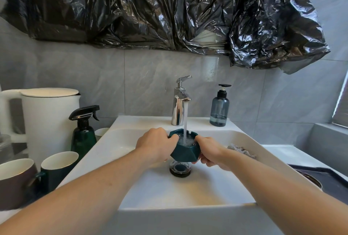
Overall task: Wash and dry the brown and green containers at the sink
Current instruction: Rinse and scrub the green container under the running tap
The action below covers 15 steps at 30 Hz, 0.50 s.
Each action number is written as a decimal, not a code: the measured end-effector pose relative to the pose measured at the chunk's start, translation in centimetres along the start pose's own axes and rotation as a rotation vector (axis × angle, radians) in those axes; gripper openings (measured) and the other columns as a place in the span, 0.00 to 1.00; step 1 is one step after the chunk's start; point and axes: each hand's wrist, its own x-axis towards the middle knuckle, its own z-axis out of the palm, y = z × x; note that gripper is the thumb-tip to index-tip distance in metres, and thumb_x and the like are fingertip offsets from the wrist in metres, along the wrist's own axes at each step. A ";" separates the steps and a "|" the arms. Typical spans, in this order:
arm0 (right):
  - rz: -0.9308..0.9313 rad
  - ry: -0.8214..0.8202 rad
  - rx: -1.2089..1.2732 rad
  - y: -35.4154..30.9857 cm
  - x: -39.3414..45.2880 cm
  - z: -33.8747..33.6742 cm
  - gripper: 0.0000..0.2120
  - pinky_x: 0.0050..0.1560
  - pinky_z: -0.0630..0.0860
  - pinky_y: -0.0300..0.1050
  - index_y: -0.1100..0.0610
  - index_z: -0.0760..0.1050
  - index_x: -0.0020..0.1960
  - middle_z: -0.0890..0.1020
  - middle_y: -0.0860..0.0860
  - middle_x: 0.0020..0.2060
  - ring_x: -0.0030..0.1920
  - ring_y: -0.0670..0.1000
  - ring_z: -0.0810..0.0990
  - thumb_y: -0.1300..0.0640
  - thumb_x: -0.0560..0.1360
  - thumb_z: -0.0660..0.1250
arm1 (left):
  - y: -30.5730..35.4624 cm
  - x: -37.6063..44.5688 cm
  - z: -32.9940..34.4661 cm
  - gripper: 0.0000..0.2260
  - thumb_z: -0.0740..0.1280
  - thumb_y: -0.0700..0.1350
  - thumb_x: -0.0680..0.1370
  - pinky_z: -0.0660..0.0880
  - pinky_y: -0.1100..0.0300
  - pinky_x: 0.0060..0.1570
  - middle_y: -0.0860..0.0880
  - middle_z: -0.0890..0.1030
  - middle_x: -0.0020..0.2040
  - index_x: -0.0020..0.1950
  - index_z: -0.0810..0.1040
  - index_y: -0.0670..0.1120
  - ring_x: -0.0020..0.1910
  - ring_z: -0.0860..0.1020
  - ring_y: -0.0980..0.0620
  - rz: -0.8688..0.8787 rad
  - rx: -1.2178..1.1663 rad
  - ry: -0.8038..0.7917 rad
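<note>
Both hands hold a dark green faceted container (185, 153) upright over the white sink (188, 193), above the drain (180, 170). Water runs from the chrome faucet (178, 103) straight into it, and the container is full of bubbling water. My left hand (156, 145) grips its left rim with the thumb on the edge. My right hand (211, 153) grips its right side, fingers underneath. A brown cup (15, 180) with a white inside stands at the lower left, beside a dark green mug (56, 167).
On the left counter stand a dark green spray bottle (83, 133) and a white kettle (45, 120). A blue soap dispenser (220, 108) sits right of the faucet. A grey cloth (243, 150) lies on the sink's right rim, near a dark tray (327, 178). Black plastic sheeting (169, 9) hangs overhead.
</note>
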 end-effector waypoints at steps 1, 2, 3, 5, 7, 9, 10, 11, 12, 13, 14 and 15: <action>0.007 -0.008 0.010 0.0 0.0 0.0 0.20 0.25 0.61 0.36 0.60 0.75 0.51 0.80 0.60 0.38 0.29 0.50 0.65 0.52 0.86 0.47 | 0.0 0.0 0.0 0.20 0.57 0.56 0.80 0.79 0.55 0.46 0.48 0.85 0.34 0.40 0.81 0.45 0.43 0.83 0.46 -0.002 -0.006 0.008; 0.014 -0.015 0.019 0.0 0.0 0.1 0.21 0.25 0.61 0.36 0.60 0.75 0.52 0.80 0.60 0.38 0.29 0.50 0.65 0.51 0.86 0.47 | 0.0 0.0 -0.1 0.20 0.57 0.56 0.79 0.79 0.54 0.45 0.48 0.85 0.35 0.38 0.80 0.45 0.43 0.83 0.45 -0.006 -0.012 0.015; 0.023 -0.020 0.029 0.1 0.1 0.1 0.21 0.25 0.62 0.36 0.60 0.75 0.52 0.80 0.60 0.38 0.29 0.49 0.65 0.51 0.86 0.46 | 0.0 0.0 -0.1 0.21 0.56 0.57 0.79 0.79 0.54 0.45 0.47 0.85 0.36 0.36 0.79 0.46 0.43 0.84 0.44 -0.011 -0.017 0.023; 0.042 -0.030 0.043 0.1 0.1 0.1 0.21 0.25 0.62 0.37 0.60 0.75 0.52 0.80 0.59 0.37 0.29 0.49 0.65 0.51 0.86 0.46 | 0.0 0.1 0.0 0.21 0.55 0.57 0.78 0.80 0.54 0.45 0.45 0.86 0.36 0.34 0.77 0.47 0.44 0.84 0.44 -0.018 -0.031 0.040; 0.056 -0.040 0.052 0.1 0.2 0.1 0.22 0.26 0.62 0.37 0.60 0.75 0.53 0.81 0.57 0.35 0.29 0.49 0.66 0.50 0.86 0.46 | -0.1 0.2 -0.1 0.21 0.55 0.57 0.79 0.80 0.53 0.46 0.45 0.86 0.36 0.32 0.75 0.48 0.43 0.84 0.43 -0.022 -0.048 0.061; 0.065 -0.048 0.054 0.2 0.2 0.2 0.22 0.26 0.63 0.37 0.59 0.75 0.53 0.80 0.56 0.34 0.28 0.48 0.66 0.50 0.86 0.46 | -0.1 0.3 -0.1 0.22 0.55 0.57 0.80 0.80 0.54 0.46 0.44 0.86 0.36 0.31 0.74 0.48 0.39 0.82 0.43 -0.026 -0.053 0.080; 0.068 -0.051 0.050 0.2 0.2 0.2 0.21 0.26 0.63 0.37 0.59 0.76 0.53 0.80 0.56 0.34 0.28 0.48 0.66 0.50 0.87 0.46 | -0.1 0.3 -0.1 0.22 0.55 0.58 0.80 0.80 0.54 0.45 0.44 0.85 0.36 0.31 0.73 0.48 0.37 0.80 0.44 -0.028 -0.051 0.084; 0.070 -0.054 0.044 0.2 0.2 0.2 0.21 0.26 0.64 0.37 0.59 0.76 0.55 0.80 0.56 0.34 0.28 0.48 0.67 0.50 0.87 0.47 | -0.1 0.4 0.0 0.22 0.55 0.58 0.80 0.80 0.54 0.45 0.44 0.85 0.34 0.31 0.73 0.48 0.36 0.78 0.44 -0.031 -0.047 0.087; 0.072 -0.055 0.038 0.3 0.3 0.2 0.21 0.27 0.64 0.37 0.59 0.76 0.56 0.80 0.56 0.35 0.28 0.48 0.67 0.50 0.87 0.47 | -0.1 0.4 0.0 0.23 0.55 0.58 0.81 0.79 0.54 0.44 0.45 0.83 0.33 0.31 0.73 0.47 0.35 0.77 0.45 -0.035 -0.040 0.089; 0.074 -0.057 0.034 0.3 0.4 0.2 0.22 0.27 0.64 0.37 0.59 0.76 0.57 0.80 0.57 0.36 0.28 0.48 0.67 0.50 0.87 0.47 | -0.1 0.4 0.0 0.23 0.55 0.58 0.81 0.78 0.55 0.42 0.46 0.82 0.33 0.31 0.72 0.47 0.35 0.77 0.45 -0.039 -0.032 0.092; 0.075 -0.058 0.029 0.4 0.5 0.2 0.22 0.27 0.64 0.37 0.60 0.76 0.58 0.81 0.57 0.37 0.28 0.48 0.67 0.50 0.86 0.47 | -0.2 0.5 0.0 0.23 0.55 0.58 0.81 0.77 0.55 0.40 0.47 0.82 0.33 0.31 0.72 0.47 0.35 0.77 0.45 -0.041 -0.022 0.096; 0.075 -0.058 0.024 0.4 0.6 0.2 0.22 0.27 0.64 0.37 0.60 0.77 0.58 0.81 0.57 0.38 0.28 0.48 0.67 0.50 0.86 0.48 | -0.2 0.6 0.0 0.23 0.55 0.58 0.81 0.75 0.55 0.38 0.47 0.81 0.33 0.31 0.72 0.46 0.34 0.76 0.46 -0.044 -0.012 0.101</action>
